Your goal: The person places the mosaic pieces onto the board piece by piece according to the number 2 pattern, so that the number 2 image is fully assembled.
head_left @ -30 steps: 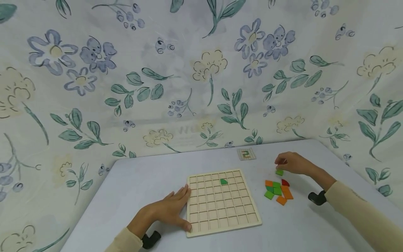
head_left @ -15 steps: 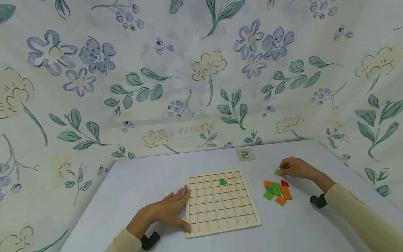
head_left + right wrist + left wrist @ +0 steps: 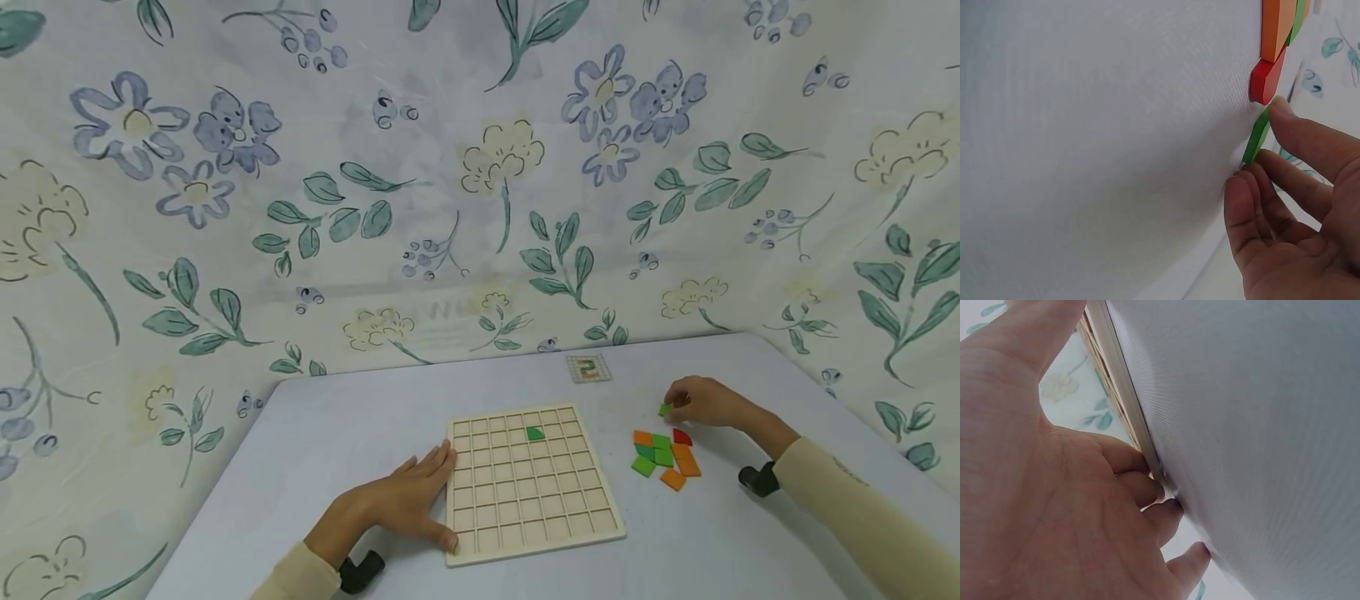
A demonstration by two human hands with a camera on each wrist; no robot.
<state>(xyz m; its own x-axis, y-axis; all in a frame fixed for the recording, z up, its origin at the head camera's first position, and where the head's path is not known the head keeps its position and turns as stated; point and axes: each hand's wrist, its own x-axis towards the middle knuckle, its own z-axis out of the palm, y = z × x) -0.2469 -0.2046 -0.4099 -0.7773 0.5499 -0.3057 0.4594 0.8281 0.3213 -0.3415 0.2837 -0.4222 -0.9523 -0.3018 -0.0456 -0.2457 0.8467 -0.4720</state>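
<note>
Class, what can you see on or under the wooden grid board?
A green quarter-circle tile lies on the wooden grid board, second row from the far edge. The left hand covers a little of its left side; underneath is hidden.

In the head view, a pale beige long cloth sleeve [image 3: 297, 575] enters at seven o'clock, ending short of the bare left hand [image 3: 405, 502]. A matching beige right sleeve [image 3: 858, 510] enters at four o'clock, with a small dark marking [image 3: 851, 471], too faint to read. Black, rounded, stubby devices are worn at both wrists: the left device [image 3: 362, 572] at seven o'clock of its hand, the right device [image 3: 759, 480] at five o'clock of the bare right hand [image 3: 705, 402].
</note>
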